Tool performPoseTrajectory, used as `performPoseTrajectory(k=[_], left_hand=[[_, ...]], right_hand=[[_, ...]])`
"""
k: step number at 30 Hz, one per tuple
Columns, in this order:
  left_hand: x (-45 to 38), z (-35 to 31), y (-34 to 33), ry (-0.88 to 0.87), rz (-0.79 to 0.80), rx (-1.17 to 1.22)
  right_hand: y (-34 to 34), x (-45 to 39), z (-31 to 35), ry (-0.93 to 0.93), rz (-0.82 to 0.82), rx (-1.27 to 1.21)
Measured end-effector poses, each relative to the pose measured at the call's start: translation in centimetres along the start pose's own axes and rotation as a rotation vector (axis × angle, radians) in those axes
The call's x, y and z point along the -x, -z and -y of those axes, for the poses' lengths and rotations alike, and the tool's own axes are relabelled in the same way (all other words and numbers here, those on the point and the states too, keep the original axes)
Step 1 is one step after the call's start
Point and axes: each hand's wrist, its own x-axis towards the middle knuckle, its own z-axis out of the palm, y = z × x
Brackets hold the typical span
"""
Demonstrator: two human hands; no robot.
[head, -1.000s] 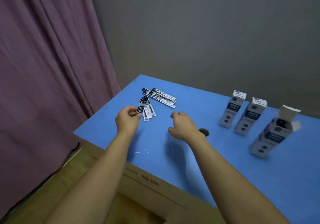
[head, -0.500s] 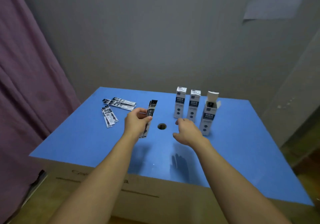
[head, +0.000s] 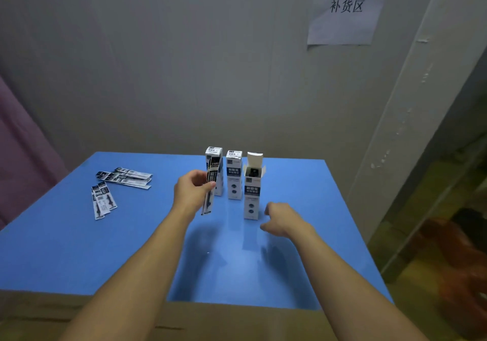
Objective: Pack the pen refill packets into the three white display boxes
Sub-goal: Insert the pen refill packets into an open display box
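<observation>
Left hand (head: 192, 191) pinches refill packet (head: 210, 188) upright, left of open box (head: 252, 186). Right hand (head: 280, 219) loose, empty, at box's 4 o'clock. Risk: packet snags flap, tips unsteadied box. Spare packets (head: 123, 178) at tabletop (head: 79, 248) 10 o'clock.

Leftmost box (head: 217, 172) partly behind held packet (head: 210, 185); right-edge clutter (head: 458, 256) perhaps bags, blurred.

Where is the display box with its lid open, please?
In the head view, the open box stands rightmost of three, nearest the camera, just left of the right hand.
</observation>
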Motion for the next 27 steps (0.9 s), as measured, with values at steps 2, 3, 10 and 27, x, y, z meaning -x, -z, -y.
performPoseTrajectory(k=[2, 3, 10, 27], left_hand=[[-0.1, -0.6, -1.0, 0.002, -0.012, -0.026], [-0.2, -1.0, -1.4, -0.001, -0.021, -0.039], [-1.1, -2.3, -2.2, -0.05, -0.053, -0.074], [-1.4, -9.6, 0.2, -0.271, 0.129, 0.186]], right_hand=[[0.6, -1.1, -1.4, -0.011, -0.034, -0.041], [0.8, -1.7, -1.8, -0.012, -0.06, -0.08], [2.0, -5.3, -2.6, 0.024, -0.199, -0.427], [0.8, -8.2, -0.7, 0.215, -0.225, -0.753]])
